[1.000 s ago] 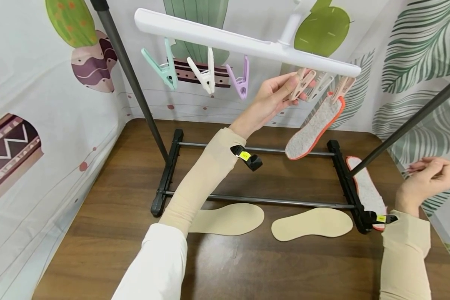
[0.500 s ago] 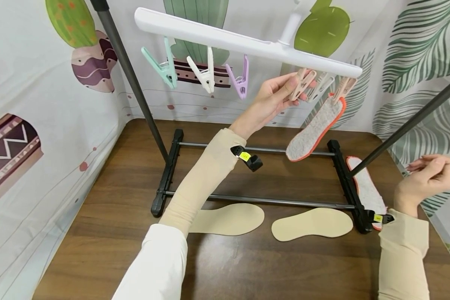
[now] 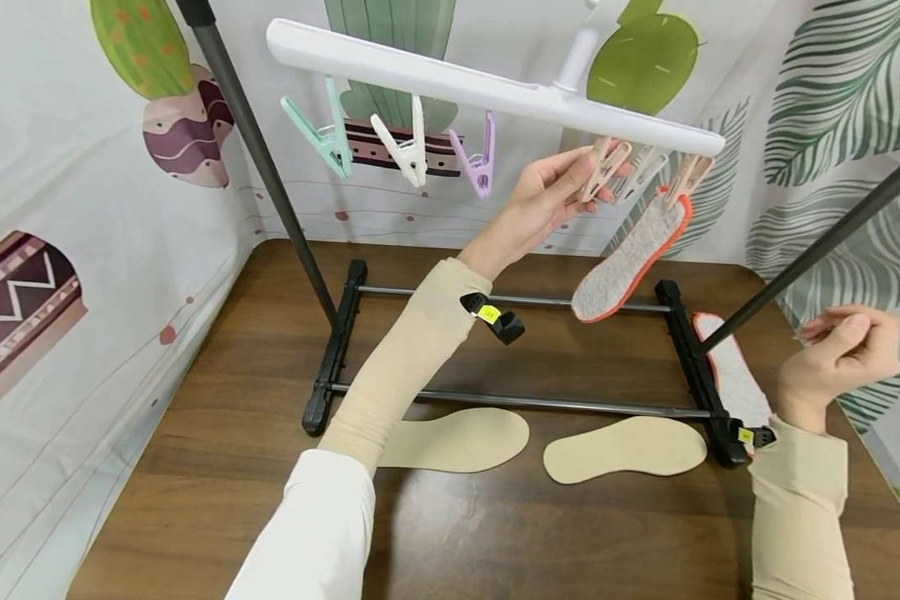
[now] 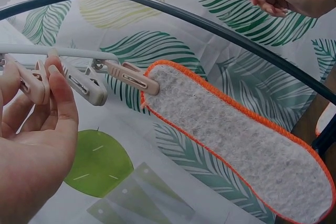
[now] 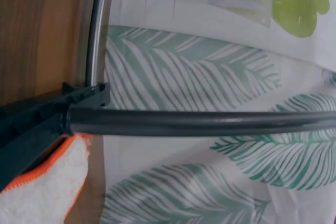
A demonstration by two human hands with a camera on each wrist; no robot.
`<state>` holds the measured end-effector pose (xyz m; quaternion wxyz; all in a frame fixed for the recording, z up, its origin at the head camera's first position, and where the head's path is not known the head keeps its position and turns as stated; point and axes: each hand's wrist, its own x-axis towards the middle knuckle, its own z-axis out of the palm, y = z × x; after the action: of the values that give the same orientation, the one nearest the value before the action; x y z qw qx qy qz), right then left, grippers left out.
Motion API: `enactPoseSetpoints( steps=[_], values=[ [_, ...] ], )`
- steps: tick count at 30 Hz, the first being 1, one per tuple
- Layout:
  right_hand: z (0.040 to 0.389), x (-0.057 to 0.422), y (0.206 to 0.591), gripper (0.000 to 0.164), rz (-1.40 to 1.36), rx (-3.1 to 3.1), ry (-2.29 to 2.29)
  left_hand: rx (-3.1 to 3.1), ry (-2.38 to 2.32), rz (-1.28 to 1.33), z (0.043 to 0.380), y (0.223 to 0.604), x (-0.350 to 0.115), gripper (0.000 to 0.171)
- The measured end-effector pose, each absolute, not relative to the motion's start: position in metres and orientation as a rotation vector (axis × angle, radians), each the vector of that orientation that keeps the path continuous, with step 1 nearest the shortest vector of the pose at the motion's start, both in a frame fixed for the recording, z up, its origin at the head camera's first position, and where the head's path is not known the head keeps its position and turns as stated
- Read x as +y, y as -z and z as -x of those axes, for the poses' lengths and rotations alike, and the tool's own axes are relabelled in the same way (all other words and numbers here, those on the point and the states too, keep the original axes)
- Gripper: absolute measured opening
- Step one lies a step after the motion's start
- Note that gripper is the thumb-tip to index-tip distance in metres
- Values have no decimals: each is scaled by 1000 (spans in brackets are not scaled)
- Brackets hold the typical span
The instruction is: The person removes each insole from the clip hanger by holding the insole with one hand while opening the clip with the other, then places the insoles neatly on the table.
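My left hand (image 3: 543,200) pinches a beige clothespin (image 3: 606,169) that hangs under the right part of a white hanger bar (image 3: 435,73). Beside it dangles a pale grey clothespin (image 4: 86,88). At the bar's right end another beige clothespin (image 4: 134,78) grips a grey felt insole (image 4: 226,135) with orange stitched edging, which hangs down at a slant. My right hand (image 3: 843,358) is raised right of the rack, its fingers loosely bent around nothing. Below it, a second orange-edged insole (image 3: 735,379) lies on the table, partly hidden by the rack foot and wrist.
Mint (image 3: 326,133), white (image 3: 407,148) and purple (image 3: 478,158) clothespins hang from the bar's left half. A black rack base (image 3: 525,402) stands on the wooden table (image 3: 540,542). In front of it lie two beige insoles, one right (image 3: 630,450), one left (image 3: 457,440) under my forearm.
My right hand has drifted slightly left and toward the rack. The left hand keeps its pinch on the beige clothespin, and the hanging insole has barely shifted.
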<state>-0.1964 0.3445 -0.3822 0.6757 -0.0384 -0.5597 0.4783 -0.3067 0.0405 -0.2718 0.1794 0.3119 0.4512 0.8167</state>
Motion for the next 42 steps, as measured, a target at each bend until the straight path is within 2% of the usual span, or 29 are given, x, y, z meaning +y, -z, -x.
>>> enactPoseSetpoints(
  steps=[7, 14, 22, 28, 34, 42],
  values=[
    [198, 336, 379, 35, 42, -1283, -1123, 1257, -2299, -880, 306, 271, 41, 39],
    [200, 322, 378, 26, -100, -1423, -1137, 1230, -2277, -894, 304, 268, 42, 39],
    [198, 297, 371, 27, -249, -1639, -1134, 1211, -2258, -943, 303, 269, 45, 40],
    [197, 284, 366, 32, -367, -1941, -1140, 1220, -2241, -1006, 303, 270, 45, 40],
    [212, 290, 383, 49, -385, -2167, -1095, 1246, -2240, -945, 302, 269, 45, 39],
    [211, 270, 378, 57, -430, -2199, -1162, 1278, -2218, -935, 300, 270, 48, 38]
  ],
)
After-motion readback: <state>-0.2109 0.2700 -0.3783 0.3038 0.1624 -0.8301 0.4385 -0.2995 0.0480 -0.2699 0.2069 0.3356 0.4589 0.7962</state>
